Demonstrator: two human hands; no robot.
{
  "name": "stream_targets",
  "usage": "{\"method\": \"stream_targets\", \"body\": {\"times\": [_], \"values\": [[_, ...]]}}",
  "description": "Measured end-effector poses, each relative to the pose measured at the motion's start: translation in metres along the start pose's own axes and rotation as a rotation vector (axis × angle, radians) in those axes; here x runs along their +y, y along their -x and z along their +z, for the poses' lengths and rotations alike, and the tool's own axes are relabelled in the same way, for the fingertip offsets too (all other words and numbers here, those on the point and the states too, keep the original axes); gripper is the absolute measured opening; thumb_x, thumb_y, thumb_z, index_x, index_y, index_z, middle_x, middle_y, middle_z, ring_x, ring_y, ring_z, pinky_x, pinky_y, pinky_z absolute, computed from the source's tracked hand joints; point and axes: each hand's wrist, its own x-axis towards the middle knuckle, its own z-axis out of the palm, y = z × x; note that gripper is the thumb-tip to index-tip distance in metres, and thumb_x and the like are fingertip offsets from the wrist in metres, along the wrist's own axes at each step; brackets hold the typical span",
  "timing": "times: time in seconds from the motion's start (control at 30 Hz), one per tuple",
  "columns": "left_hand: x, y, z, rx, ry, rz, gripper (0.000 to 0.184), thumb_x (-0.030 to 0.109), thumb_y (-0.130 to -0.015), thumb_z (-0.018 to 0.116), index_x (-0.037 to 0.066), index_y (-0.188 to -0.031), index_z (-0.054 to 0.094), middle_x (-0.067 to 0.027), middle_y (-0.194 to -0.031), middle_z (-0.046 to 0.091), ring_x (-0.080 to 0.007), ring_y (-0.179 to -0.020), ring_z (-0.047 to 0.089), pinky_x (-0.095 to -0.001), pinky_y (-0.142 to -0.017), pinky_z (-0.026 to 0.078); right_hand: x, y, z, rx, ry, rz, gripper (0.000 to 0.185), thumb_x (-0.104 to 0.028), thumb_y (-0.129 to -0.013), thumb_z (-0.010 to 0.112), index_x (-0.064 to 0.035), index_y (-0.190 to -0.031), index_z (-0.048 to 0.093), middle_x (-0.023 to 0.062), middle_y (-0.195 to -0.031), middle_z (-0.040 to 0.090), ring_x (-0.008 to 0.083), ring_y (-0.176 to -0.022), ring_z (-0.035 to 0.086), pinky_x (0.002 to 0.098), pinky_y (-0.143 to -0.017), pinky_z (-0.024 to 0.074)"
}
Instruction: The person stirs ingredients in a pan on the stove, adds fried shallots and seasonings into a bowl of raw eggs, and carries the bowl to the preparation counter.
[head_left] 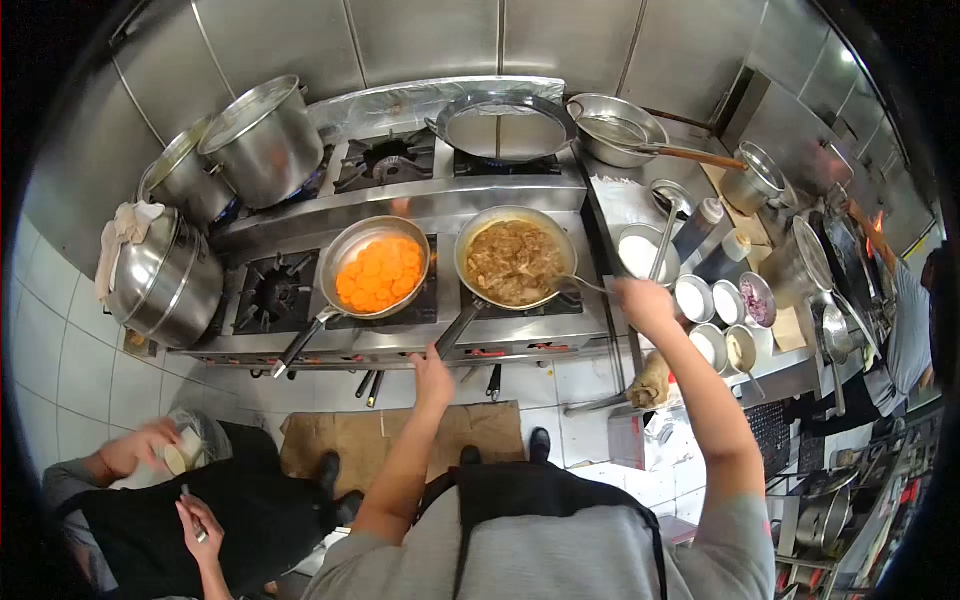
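Observation:
My left hand (432, 378) is closed at the end of the dark handle (462, 328) of a frying pan. That pan holds browned meat pieces in sauce (514, 262) and sits on a front burner. Closed around a metal spoon (590, 286), my right hand (645, 306) is to the right of the pan. The spoon's head reaches the meat at the pan's right rim. Just behind my right hand, a ladle (664, 230) leans across a bowl of white powder (634, 258). A second pan of sliced carrots (380, 274) stands left of the meat pan.
Large pots (264, 145) and a wide wok (505, 128) occupy the back burners. To the right are squeeze bottles (698, 228), small ingredient bowls (692, 298) and a steel bowl (618, 125). A co-worker (190, 520) stands close on my left, holding items. Another person (905, 330) is at far right.

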Motion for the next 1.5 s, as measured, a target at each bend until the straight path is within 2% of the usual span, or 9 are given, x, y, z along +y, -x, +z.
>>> {"method": "stream_targets", "body": {"times": [0.07, 0.17, 0.43, 0.8, 0.93, 1.03, 1.13, 1.23, 1.5], "values": [[0.025, 0.023, -0.007, 0.004, 0.085, -0.023, 0.049, -0.001, -0.079, 0.05, -0.002, -0.126, 0.037, -0.0288, -0.111, 0.039, -0.0448, -0.098, 0.049, -0.045, -0.084, 0.041, 0.004, -0.062, 0.027, 0.072, 0.197, -0.13, 0.018, -0.016, -0.078, 0.051, -0.0131, -0.084, 0.067, 0.008, -0.085, 0.066, 0.0261, -0.088, 0.062, 0.0481, -0.077, 0.0448], [0.038, 0.041, 0.013, 0.07, 0.12, -0.03, 0.051, 0.0, -0.078, 0.054, 0.0, -0.126, 0.038, -0.0265, -0.104, 0.042, -0.0424, -0.094, 0.048, -0.0449, -0.082, 0.04, -0.001, -0.132, 0.051, 0.176, 0.442, -0.282, 0.017, -0.019, -0.077, 0.053, -0.0184, -0.078, 0.07, 0.0028, -0.083, 0.066, 0.0206, -0.086, 0.06, 0.0377, -0.073, 0.04], [0.048, 0.062, 0.043, 0.141, 0.135, -0.067, 0.052, -0.002, -0.078, 0.055, 0.0, -0.127, 0.037, -0.0244, -0.102, 0.042, -0.0399, -0.092, 0.047, -0.0436, -0.081, 0.041, -0.003, -0.206, 0.102, -0.08, 0.408, -0.444, 0.019, -0.017, -0.08, 0.053, -0.0164, -0.087, 0.07, 0.0038, -0.091, 0.067, 0.0209, -0.087, 0.065, 0.0351, -0.064, 0.0514], [0.054, 0.056, 0.023, -0.041, 0.099, -0.105, 0.049, 0.001, -0.078, 0.053, 0.0, -0.125, 0.038, -0.0257, -0.102, 0.047, -0.0434, -0.094, 0.048, -0.0462, -0.081, 0.041, -0.036, -0.161, 0.121, -0.357, -0.095, -0.134, 0.021, -0.011, -0.079, 0.055, -0.004, -0.095, 0.066, 0.0174, -0.099, 0.064, 0.0293, -0.094, 0.062, 0.0381, -0.077, 0.0515], [0.054, 0.054, 0.022, -0.047, 0.114, -0.074, 0.048, 0.001, -0.078, 0.053, 0.0, -0.124, 0.038, -0.0261, -0.101, 0.047, -0.0438, -0.095, 0.048, -0.0467, -0.081, 0.041, -0.061, -0.184, 0.148, -0.275, -0.214, -0.107, 0.022, -0.01, -0.073, 0.056, -0.0016, -0.09, 0.066, 0.0207, -0.093, 0.064, 0.0331, -0.089, 0.063, 0.0408, -0.076, 0.0507], [0.055, 0.056, 0.024, -0.033, 0.127, -0.068, 0.048, 0.002, -0.078, 0.053, 0.002, -0.124, 0.039, -0.0261, -0.099, 0.048, -0.0444, -0.093, 0.049, -0.0473, -0.079, 0.041, -0.084, -0.195, 0.119, -0.312, -0.334, 0.002, 0.024, -0.012, -0.073, 0.056, -0.001, -0.091, 0.066, 0.0208, -0.093, 0.064, 0.0326, -0.087, 0.063, 0.0399, -0.075, 0.0508], [0.056, 0.057, 0.023, -0.034, 0.07, -0.068, 0.049, 0.002, -0.078, 0.055, 0.002, -0.123, 0.038, -0.0245, -0.1, 0.048, -0.0433, -0.09, 0.051, -0.0475, -0.077, 0.043, -0.08, -0.218, 0.1, -0.316, -0.293, -0.201, 0.025, -0.014, -0.073, 0.056, -0.0011, -0.093, 0.065, 0.0203, -0.096, 0.063, 0.0312, -0.089, 0.063, 0.0383, -0.077, 0.0503], [0.056, 0.058, 0.024, -0.036, 0.04, -0.056, 0.049, 0.003, -0.079, 0.056, 0.002, -0.124, 0.037, -0.0232, -0.101, 0.048, -0.0422, -0.089, 0.053, -0.0474, -0.076, 0.045, -0.076, -0.251, 0.089, -0.405, 0.007, -0.351, 0.026, -0.014, -0.074, 0.054, -0.0016, -0.094, 0.065, 0.0199, -0.099, 0.063, 0.0304, -0.091, 0.062, 0.0369, -0.078, 0.05], [0.054, 0.058, 0.026, -0.043, 0.03, -0.057, 0.049, 0.007, -0.08, 0.056, 0.003, -0.125, 0.037, -0.0233, -0.101, 0.048, -0.0419, -0.089, 0.053, -0.0473, -0.075, 0.045, -0.086, -0.233, 0.025, -0.199, 0.006, -0.367, 0.023, -0.013, -0.076, 0.053, -0.0043, -0.093, 0.065, 0.0183, -0.098, 0.064, 0.0316, -0.092, 0.063, 0.0413, -0.076, 0.0506]]}}
